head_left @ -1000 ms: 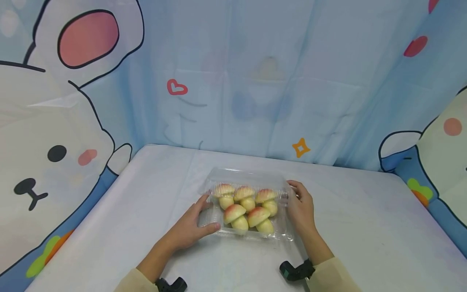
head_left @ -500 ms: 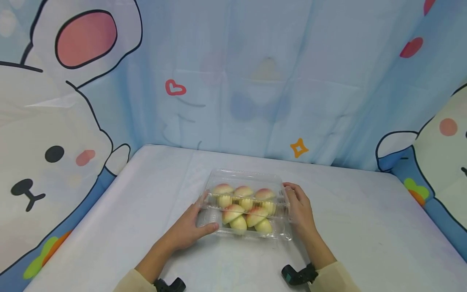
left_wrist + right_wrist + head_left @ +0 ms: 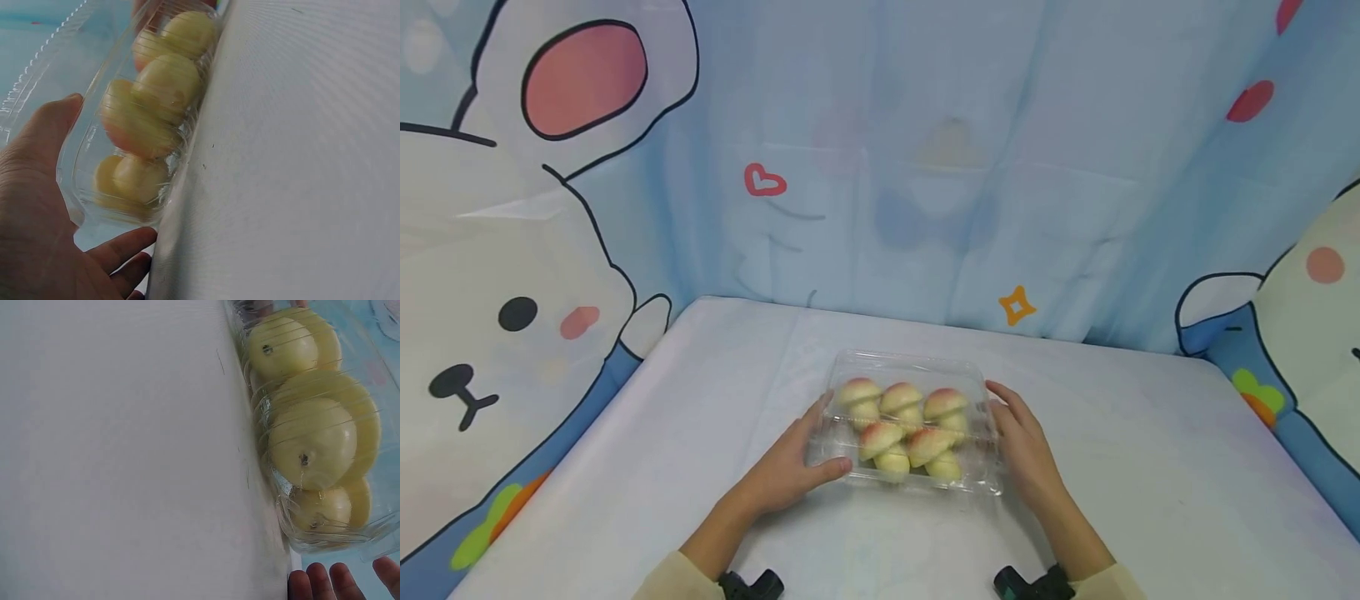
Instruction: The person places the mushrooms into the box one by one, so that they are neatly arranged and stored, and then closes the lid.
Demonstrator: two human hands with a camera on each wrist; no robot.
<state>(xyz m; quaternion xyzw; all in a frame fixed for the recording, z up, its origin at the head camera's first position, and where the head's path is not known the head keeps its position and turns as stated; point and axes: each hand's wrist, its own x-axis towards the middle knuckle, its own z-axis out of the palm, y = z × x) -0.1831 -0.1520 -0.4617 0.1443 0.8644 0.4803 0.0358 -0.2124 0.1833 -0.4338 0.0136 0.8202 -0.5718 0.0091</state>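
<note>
A clear plastic clamshell box (image 3: pixel 981 479) stands on the table in the head view. It holds several mushroom-shaped yellow pieces (image 3: pixel 891 462), each with a red-blushed dome over a round part. Over them slants the box's clear lid (image 3: pixel 910 364), its front edge raised above the base in the left wrist view. My left hand (image 3: pixel 786 467) lies around the left front corner, thumb on the front rim, fingers extended along the left end. My right hand (image 3: pixel 1026 446) is beside the right end, fingers fairly straight; in the right wrist view its fingertips (image 3: pixel 319 581) sit just off the box.
A white cloth (image 3: pixel 1150 467) covers the table. Behind it hangs a blue curtain (image 3: pixel 1075 167) printed with cartoon animals. Black wrist devices (image 3: pixel 1033 583) are strapped below both hands.
The lid has swung forward and down over the pieces. My right hand has followed it towards the front and loosened away from the lid's side. My left hand has stayed in place.
</note>
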